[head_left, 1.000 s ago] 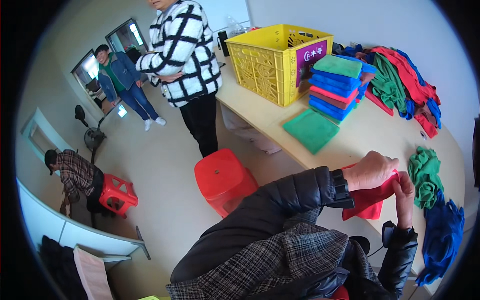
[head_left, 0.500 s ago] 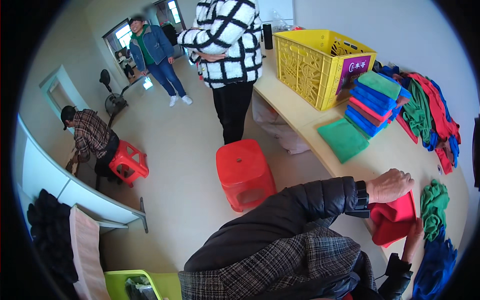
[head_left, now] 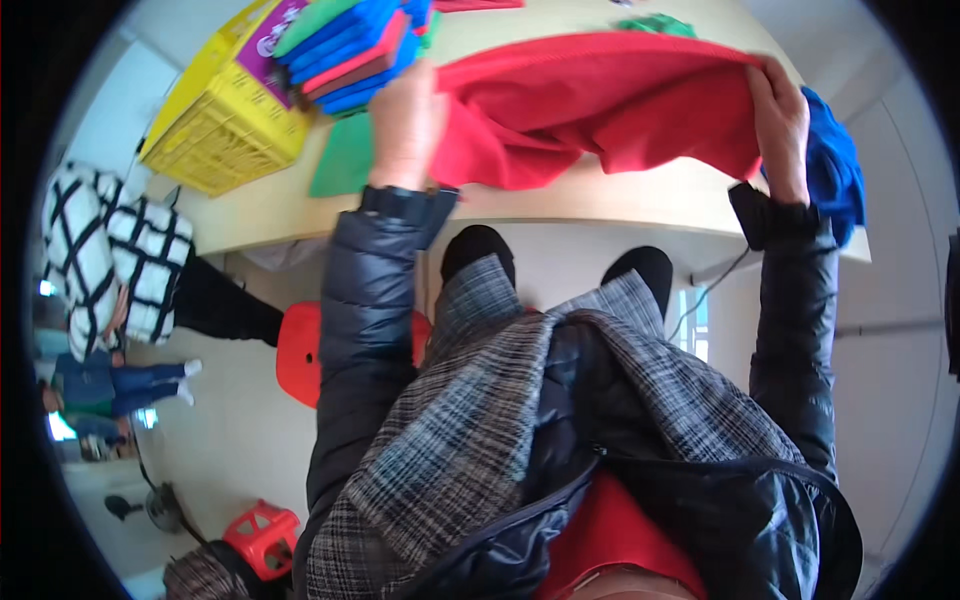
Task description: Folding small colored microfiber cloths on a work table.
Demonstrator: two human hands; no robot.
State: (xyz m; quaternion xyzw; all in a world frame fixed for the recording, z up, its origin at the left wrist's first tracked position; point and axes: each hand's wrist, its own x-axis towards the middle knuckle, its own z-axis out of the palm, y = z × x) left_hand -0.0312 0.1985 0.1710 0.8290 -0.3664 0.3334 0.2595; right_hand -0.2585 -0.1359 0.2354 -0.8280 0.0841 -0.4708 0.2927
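We find the red cloth [head_left: 600, 110] spread between both hands above the table [head_left: 560, 207], its upper edge drawn out and its lower part sagging in folds toward the table's near edge. The right hand [head_left: 782, 125] pinches the cloth's right end, thumb and fingers closed on the corner. The left hand [head_left: 403, 125] is blurred, but it appears to grasp the opposite end. Toward the table's left end we note a stack [head_left: 350, 55] of folded blue, red, brown and green cloths, with a green cloth [head_left: 342, 155] flat just beside it, and a yellow crate [head_left: 225, 130]. At the table's right end lies a blue cloth [head_left: 830, 165], bunched and partly behind the right hand. Farther back on the table we record a crumpled green piece [head_left: 655, 23]. A red stool [head_left: 298, 355] stands in front of the table, to the left.
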